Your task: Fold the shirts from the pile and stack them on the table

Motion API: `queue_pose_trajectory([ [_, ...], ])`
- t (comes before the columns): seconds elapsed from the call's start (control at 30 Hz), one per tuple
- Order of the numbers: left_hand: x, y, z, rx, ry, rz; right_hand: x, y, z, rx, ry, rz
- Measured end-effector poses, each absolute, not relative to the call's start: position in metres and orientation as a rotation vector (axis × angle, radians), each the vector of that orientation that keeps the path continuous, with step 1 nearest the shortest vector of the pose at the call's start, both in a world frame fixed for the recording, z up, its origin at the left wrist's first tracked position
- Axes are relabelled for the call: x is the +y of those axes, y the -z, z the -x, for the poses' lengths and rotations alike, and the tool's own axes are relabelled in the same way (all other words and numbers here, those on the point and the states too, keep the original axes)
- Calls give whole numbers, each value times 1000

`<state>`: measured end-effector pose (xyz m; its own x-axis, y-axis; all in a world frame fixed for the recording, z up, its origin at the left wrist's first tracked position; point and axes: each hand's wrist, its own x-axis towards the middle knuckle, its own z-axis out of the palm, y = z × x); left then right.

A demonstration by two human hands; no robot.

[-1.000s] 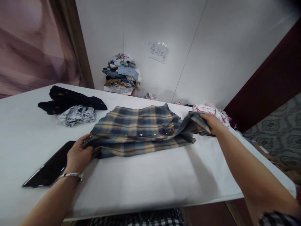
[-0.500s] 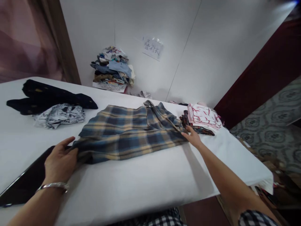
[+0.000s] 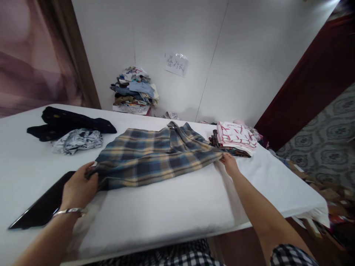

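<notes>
A blue and yellow plaid shirt (image 3: 155,157) lies folded lengthwise across the middle of the white table (image 3: 172,210). My left hand (image 3: 79,186), a silver bracelet on its wrist, grips the shirt's left end. At the shirt's right end my right hand (image 3: 229,162) pinches the near corner. A folded pile topped by a white and red printed garment (image 3: 235,136) sits just beyond my right hand.
A black tablet (image 3: 41,207) lies under my left wrist. A black garment (image 3: 69,120) and a grey printed one (image 3: 76,139) lie at the left rear. A heap of clothes (image 3: 134,88) rests against the back wall under a paper sign (image 3: 175,64). The table's right edge drops off near boxes.
My right hand laid the raised sleeve flap over the shirt and moved to its near right corner. The shirt now lies flatter and narrower. My left hand stays on the left end.
</notes>
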<state>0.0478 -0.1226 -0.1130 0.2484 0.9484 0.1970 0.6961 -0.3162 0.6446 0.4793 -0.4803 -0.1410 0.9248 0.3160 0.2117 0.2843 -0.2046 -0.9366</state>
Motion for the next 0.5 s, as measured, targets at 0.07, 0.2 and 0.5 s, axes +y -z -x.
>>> queue_pose_trajectory([
  [0.07,-119,107,-41,1540,-866,-2036,-494,132,-484,-439,-49,1773],
  [0.2,-113,111,-27,1533,-656,-2113,-531,134,-485,-500,-79,1941],
  [0.5,-118,117,-30,1507,-302,-2296,-555,146,-471,-666,-33,2365],
])
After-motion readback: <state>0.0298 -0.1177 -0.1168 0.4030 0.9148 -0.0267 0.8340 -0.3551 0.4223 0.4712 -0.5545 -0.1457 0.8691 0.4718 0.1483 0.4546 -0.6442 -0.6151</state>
